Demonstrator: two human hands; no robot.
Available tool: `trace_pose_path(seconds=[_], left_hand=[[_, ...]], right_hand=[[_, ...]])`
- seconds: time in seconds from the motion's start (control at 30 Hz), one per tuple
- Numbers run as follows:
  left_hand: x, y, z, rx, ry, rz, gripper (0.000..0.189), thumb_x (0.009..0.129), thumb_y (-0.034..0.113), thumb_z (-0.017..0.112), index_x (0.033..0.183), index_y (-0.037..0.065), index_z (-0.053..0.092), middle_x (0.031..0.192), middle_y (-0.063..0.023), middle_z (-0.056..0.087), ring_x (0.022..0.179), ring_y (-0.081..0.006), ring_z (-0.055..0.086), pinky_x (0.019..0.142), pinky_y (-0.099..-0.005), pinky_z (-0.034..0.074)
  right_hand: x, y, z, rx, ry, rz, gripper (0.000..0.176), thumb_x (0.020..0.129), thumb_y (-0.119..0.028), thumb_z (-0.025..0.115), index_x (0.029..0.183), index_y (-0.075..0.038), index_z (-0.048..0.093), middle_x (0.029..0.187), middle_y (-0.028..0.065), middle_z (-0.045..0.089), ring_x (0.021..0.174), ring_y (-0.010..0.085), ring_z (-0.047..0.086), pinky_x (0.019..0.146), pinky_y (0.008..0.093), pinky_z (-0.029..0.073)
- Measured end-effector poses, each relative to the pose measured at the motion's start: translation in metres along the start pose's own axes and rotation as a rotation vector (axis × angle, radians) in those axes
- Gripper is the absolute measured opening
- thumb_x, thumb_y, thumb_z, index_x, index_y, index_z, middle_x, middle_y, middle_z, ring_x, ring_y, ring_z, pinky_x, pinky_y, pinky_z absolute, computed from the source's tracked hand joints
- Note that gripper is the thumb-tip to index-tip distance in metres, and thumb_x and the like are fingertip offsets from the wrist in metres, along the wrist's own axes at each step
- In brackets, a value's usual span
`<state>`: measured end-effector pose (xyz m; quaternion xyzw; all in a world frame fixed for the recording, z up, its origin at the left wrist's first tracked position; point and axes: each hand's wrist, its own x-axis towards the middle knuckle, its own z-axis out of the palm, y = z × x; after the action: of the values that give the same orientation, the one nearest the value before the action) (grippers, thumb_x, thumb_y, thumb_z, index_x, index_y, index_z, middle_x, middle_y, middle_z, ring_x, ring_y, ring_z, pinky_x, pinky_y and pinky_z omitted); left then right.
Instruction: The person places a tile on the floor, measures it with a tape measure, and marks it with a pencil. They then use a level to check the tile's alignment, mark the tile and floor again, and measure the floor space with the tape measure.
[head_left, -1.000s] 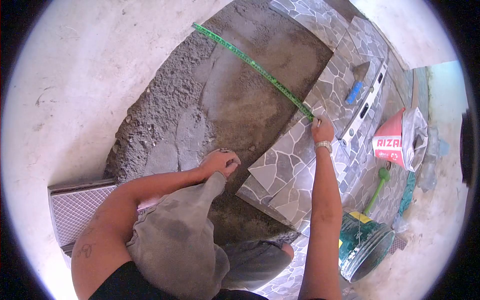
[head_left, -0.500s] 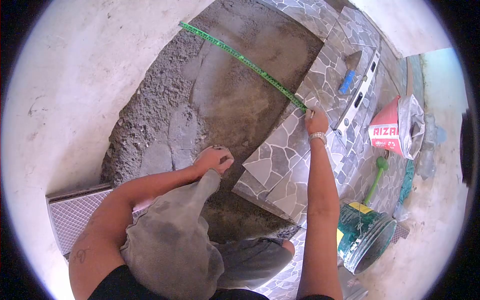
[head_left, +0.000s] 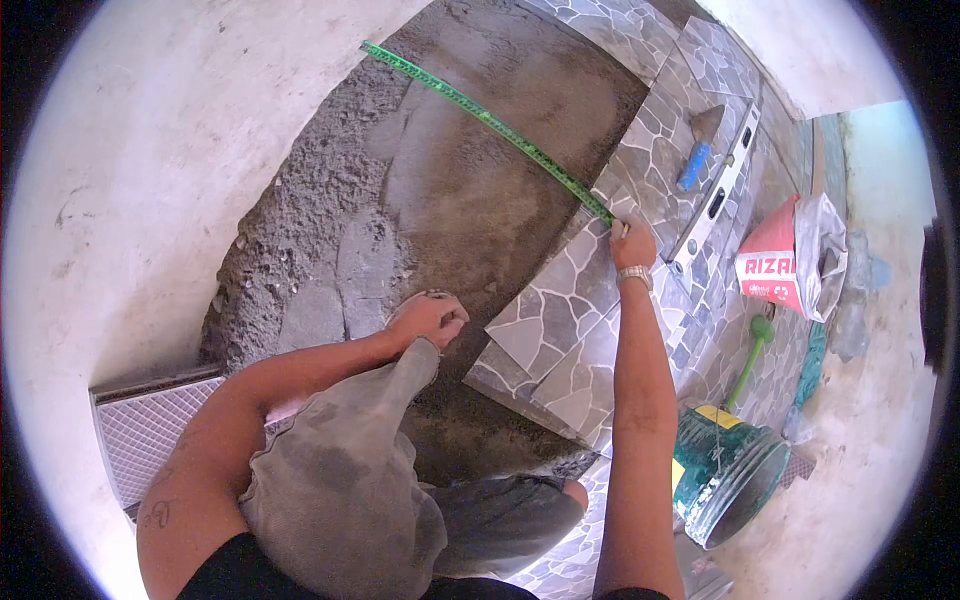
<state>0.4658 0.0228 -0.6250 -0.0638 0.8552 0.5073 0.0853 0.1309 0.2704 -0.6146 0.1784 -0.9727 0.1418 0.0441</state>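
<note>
My right hand (head_left: 633,244), with a metal watch at the wrist, is closed on the near end of a green tape measure (head_left: 490,120). The tape stretches straight across the bare, grey-brown mortar bed (head_left: 490,200), its far end touching the foot of the white wall at the upper left. Beneath that hand are stone-patterned floor tiles (head_left: 560,300) along the bed's edge. My left hand (head_left: 428,318) is curled closed by my knee, over the mortar; whatever its fingers hold, if anything, is hidden.
To the right lie a blue-handled trowel (head_left: 693,165) and a long spirit level (head_left: 715,200). Beyond them stand a red and white bag (head_left: 770,265), a green-handled tool (head_left: 750,370) and a tipped green bucket (head_left: 715,470). A patterned tile stack (head_left: 155,430) leans at the left wall.
</note>
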Motion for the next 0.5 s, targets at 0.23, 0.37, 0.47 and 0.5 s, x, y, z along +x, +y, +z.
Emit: trace_pose_path(seconds=[0.23, 0.37, 0.47, 0.5], left_hand=[[-0.0011, 0.0006, 0.0028, -0.013, 0.017, -0.029, 0.017, 0.085, 0.023, 0.066, 0.091, 0.007, 0.067, 0.086, -0.0116, 0.07, 0.079, -0.0323, 0.068, 0.074, -0.0397, 0.054], [0.0001, -0.0019, 0.003, -0.03, 0.009, -0.02, 0.016, 0.086, 0.024, 0.066, 0.089, 0.007, 0.067, 0.085, -0.0113, 0.07, 0.078, -0.0321, 0.068, 0.073, -0.0396, 0.054], [-0.0001, -0.0043, 0.005, -0.033, 0.023, 0.001, 0.016, 0.085, 0.023, 0.067, 0.086, 0.008, 0.066, 0.084, -0.0107, 0.07, 0.077, -0.0315, 0.068, 0.072, -0.0397, 0.054], [0.0002, -0.0067, 0.007, -0.025, 0.042, 0.019, 0.016, 0.085, 0.023, 0.068, 0.086, 0.008, 0.066, 0.084, -0.0104, 0.07, 0.077, -0.0313, 0.068, 0.072, -0.0397, 0.054]], right_hand=[[-0.0008, 0.001, 0.0018, -0.029, 0.007, 0.005, 0.023, 0.086, -0.029, 0.062, 0.095, -0.01, 0.071, 0.093, 0.0176, 0.068, 0.085, 0.0388, 0.065, 0.076, 0.0485, 0.051], [-0.0013, -0.0009, -0.0006, -0.007, 0.016, -0.002, 0.023, 0.086, -0.03, 0.062, 0.094, -0.011, 0.071, 0.092, 0.0172, 0.069, 0.085, 0.0383, 0.065, 0.076, 0.0478, 0.051], [-0.0025, -0.0018, -0.0008, -0.002, 0.024, 0.0, 0.023, 0.086, -0.03, 0.063, 0.093, -0.011, 0.072, 0.092, 0.017, 0.069, 0.085, 0.038, 0.065, 0.076, 0.0476, 0.051], [-0.0024, -0.0019, -0.0009, -0.003, 0.026, 0.003, 0.022, 0.086, -0.03, 0.063, 0.093, -0.01, 0.072, 0.092, 0.0169, 0.069, 0.085, 0.0379, 0.065, 0.076, 0.0476, 0.051]])
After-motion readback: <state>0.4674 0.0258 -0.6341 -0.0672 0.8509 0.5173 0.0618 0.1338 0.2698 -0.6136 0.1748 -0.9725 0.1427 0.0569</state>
